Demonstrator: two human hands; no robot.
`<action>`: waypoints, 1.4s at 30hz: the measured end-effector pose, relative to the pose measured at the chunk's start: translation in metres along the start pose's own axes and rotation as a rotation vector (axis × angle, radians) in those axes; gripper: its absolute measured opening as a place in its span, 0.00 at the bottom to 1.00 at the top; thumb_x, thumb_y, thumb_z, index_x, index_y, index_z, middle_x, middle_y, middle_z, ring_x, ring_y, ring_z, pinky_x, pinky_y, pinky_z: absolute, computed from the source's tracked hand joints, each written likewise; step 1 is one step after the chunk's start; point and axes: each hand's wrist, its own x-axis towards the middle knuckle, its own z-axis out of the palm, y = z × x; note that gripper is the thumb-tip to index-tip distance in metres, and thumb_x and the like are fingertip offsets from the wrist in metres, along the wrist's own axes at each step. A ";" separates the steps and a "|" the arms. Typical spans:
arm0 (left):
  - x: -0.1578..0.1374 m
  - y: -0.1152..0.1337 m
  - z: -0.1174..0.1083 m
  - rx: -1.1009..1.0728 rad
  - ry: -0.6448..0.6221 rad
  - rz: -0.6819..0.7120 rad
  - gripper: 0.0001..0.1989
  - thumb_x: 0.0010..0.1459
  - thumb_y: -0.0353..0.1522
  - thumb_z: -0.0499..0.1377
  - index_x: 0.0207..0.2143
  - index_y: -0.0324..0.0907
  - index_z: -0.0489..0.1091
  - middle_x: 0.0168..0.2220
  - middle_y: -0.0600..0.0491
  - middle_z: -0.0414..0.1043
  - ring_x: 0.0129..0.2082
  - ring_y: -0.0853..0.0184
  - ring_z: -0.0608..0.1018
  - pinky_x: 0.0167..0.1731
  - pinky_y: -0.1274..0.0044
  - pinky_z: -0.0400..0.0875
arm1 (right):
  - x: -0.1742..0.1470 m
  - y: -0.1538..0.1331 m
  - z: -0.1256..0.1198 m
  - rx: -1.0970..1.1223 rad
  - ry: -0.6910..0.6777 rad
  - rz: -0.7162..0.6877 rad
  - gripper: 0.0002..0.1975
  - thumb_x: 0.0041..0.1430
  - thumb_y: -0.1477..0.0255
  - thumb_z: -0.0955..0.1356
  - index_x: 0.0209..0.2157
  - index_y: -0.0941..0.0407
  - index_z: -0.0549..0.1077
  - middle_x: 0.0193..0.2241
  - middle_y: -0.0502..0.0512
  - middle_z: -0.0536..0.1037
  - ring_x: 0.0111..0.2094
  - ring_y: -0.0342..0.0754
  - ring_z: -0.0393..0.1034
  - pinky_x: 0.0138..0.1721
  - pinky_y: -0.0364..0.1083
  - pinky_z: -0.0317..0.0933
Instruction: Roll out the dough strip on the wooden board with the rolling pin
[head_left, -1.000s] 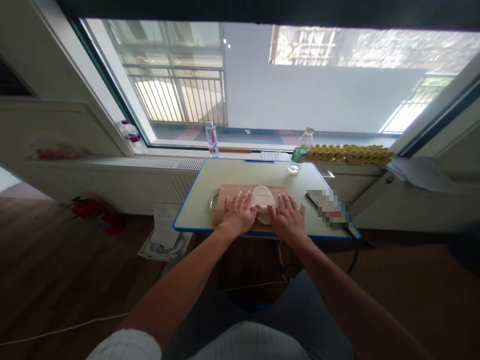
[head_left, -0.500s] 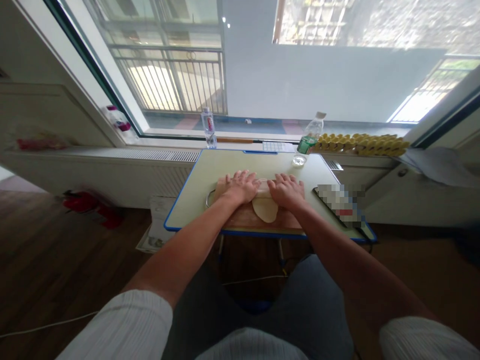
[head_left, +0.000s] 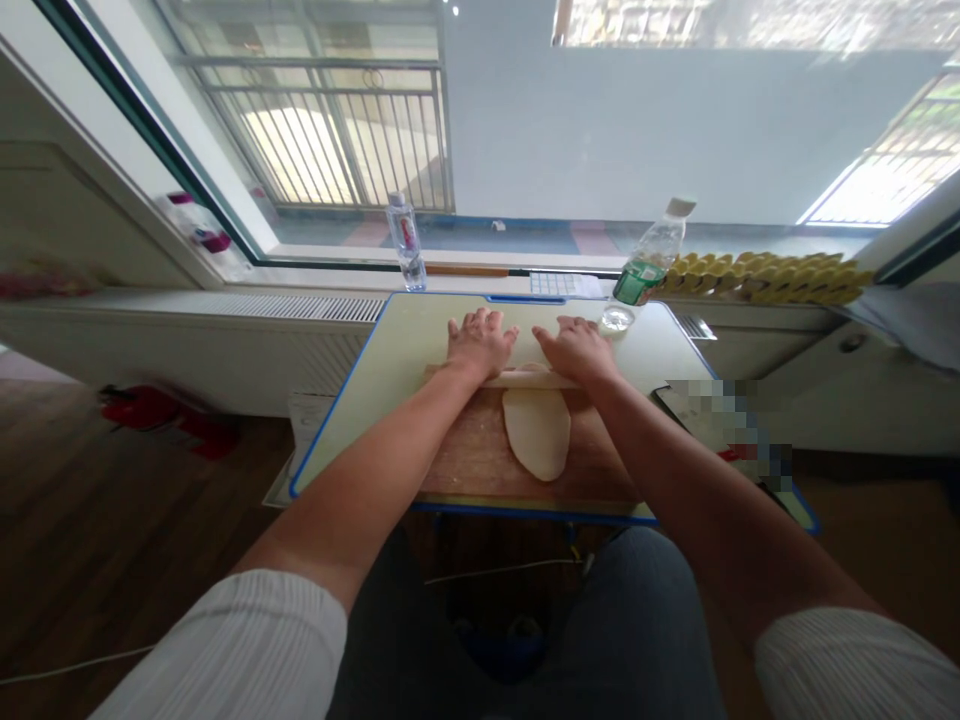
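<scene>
A pale wooden rolling pin lies crosswise over a flat oval of dough. The dough rests on a wooden board, its longer part showing on my side of the pin. My left hand presses the pin from above near its left end, fingers stretched forward and apart. Over the right part of the pin lies my right hand, palm down, with its thumb out to the side and fingers extended. Both palms hide much of the pin and the far part of the dough.
The board sits on a small blue-edged table. A green-labelled bottle stands at the back right, a clear bottle on the sill. A partly blurred flat object lies at right. Yellow stacked items line the sill.
Both hands have rolled the pin forward, away from me, toward the board's far edge. More of the dough now shows on the near side, looking longer. The view has tilted down and come closer.
</scene>
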 end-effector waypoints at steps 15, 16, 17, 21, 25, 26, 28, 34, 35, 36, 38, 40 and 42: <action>-0.134 0.015 -0.019 -0.018 -0.201 0.100 0.34 0.77 0.47 0.39 0.77 0.45 0.57 0.80 0.48 0.52 0.79 0.51 0.56 0.76 0.46 0.44 | -0.165 0.005 -0.016 -0.183 0.072 -0.121 0.34 0.79 0.56 0.52 0.68 0.62 0.70 0.71 0.70 0.69 0.71 0.65 0.59 0.71 0.71 0.48; -0.155 0.014 -0.021 -0.014 -0.167 0.121 0.34 0.77 0.46 0.40 0.77 0.44 0.57 0.79 0.47 0.54 0.79 0.52 0.56 0.76 0.47 0.45 | -0.187 0.008 -0.014 -0.190 0.096 -0.143 0.34 0.79 0.57 0.52 0.70 0.64 0.68 0.72 0.71 0.66 0.73 0.65 0.56 0.72 0.69 0.48; -0.176 0.014 -0.023 -0.016 -0.130 0.138 0.33 0.77 0.46 0.40 0.77 0.44 0.58 0.78 0.47 0.56 0.79 0.53 0.57 0.77 0.50 0.46 | -0.208 0.012 -0.011 -0.197 0.121 -0.166 0.35 0.79 0.57 0.52 0.73 0.65 0.64 0.74 0.71 0.63 0.75 0.65 0.53 0.73 0.68 0.47; -0.229 0.008 -0.026 -0.055 -0.089 0.216 0.33 0.78 0.48 0.39 0.76 0.49 0.60 0.78 0.51 0.57 0.79 0.58 0.56 0.78 0.54 0.47 | -0.259 0.028 0.002 -0.205 0.192 -0.222 0.35 0.80 0.57 0.52 0.74 0.64 0.63 0.76 0.68 0.60 0.77 0.62 0.50 0.74 0.65 0.44; -0.203 0.009 -0.018 -0.047 -0.073 0.172 0.33 0.78 0.48 0.38 0.78 0.48 0.58 0.79 0.51 0.54 0.80 0.56 0.55 0.78 0.53 0.41 | -0.229 0.025 0.003 -0.202 0.146 -0.184 0.36 0.79 0.57 0.51 0.75 0.65 0.61 0.77 0.68 0.58 0.78 0.62 0.48 0.74 0.67 0.44; -0.187 0.011 -0.016 -0.043 -0.080 0.145 0.33 0.78 0.47 0.39 0.78 0.48 0.57 0.79 0.51 0.54 0.80 0.56 0.55 0.78 0.52 0.41 | -0.212 0.022 0.001 -0.200 0.130 -0.176 0.36 0.79 0.57 0.51 0.75 0.65 0.62 0.76 0.68 0.59 0.78 0.63 0.49 0.74 0.68 0.44; -0.151 0.014 -0.012 -0.039 -0.087 0.101 0.34 0.77 0.47 0.39 0.78 0.46 0.58 0.79 0.50 0.54 0.80 0.53 0.54 0.78 0.48 0.40 | -0.173 0.014 -0.003 -0.193 0.111 -0.168 0.35 0.79 0.57 0.51 0.73 0.64 0.65 0.75 0.68 0.62 0.76 0.63 0.52 0.74 0.69 0.44; -0.091 0.018 -0.008 -0.046 -0.139 0.017 0.37 0.76 0.50 0.40 0.79 0.44 0.55 0.80 0.49 0.51 0.79 0.49 0.56 0.76 0.44 0.41 | -0.115 -0.003 -0.011 -0.181 0.061 -0.078 0.35 0.79 0.57 0.53 0.72 0.66 0.65 0.72 0.70 0.67 0.72 0.64 0.60 0.70 0.65 0.53; -0.096 0.018 -0.008 -0.042 -0.129 0.026 0.36 0.76 0.49 0.40 0.78 0.44 0.56 0.80 0.49 0.52 0.79 0.49 0.56 0.76 0.45 0.41 | -0.121 -0.002 -0.011 -0.186 0.077 -0.092 0.35 0.79 0.57 0.53 0.72 0.66 0.66 0.72 0.70 0.68 0.71 0.64 0.60 0.70 0.65 0.52; -0.105 0.018 -0.008 -0.039 -0.112 0.040 0.35 0.76 0.48 0.40 0.78 0.44 0.57 0.79 0.48 0.53 0.79 0.49 0.57 0.77 0.45 0.41 | -0.131 -0.001 -0.010 -0.191 0.102 -0.111 0.35 0.79 0.57 0.53 0.71 0.66 0.67 0.72 0.71 0.68 0.72 0.64 0.60 0.70 0.65 0.52; -0.136 0.017 -0.009 -0.039 -0.067 0.074 0.34 0.77 0.47 0.41 0.77 0.45 0.59 0.78 0.48 0.56 0.78 0.50 0.58 0.77 0.47 0.42 | -0.163 0.005 -0.006 -0.192 0.157 -0.142 0.35 0.79 0.57 0.52 0.71 0.65 0.67 0.72 0.71 0.66 0.73 0.64 0.58 0.71 0.64 0.50; -0.176 0.016 -0.011 -0.039 -0.036 0.116 0.34 0.77 0.47 0.41 0.78 0.45 0.58 0.78 0.48 0.57 0.78 0.52 0.58 0.77 0.49 0.45 | -0.203 0.014 0.000 -0.183 0.188 -0.151 0.35 0.79 0.58 0.53 0.73 0.65 0.64 0.74 0.71 0.63 0.75 0.64 0.54 0.72 0.64 0.47; -0.214 0.015 -0.014 -0.050 -0.023 0.152 0.33 0.77 0.48 0.41 0.78 0.48 0.58 0.78 0.50 0.57 0.79 0.55 0.57 0.77 0.52 0.47 | -0.243 0.023 0.006 -0.163 0.206 -0.207 0.35 0.79 0.57 0.54 0.75 0.65 0.62 0.75 0.70 0.61 0.77 0.63 0.50 0.73 0.62 0.47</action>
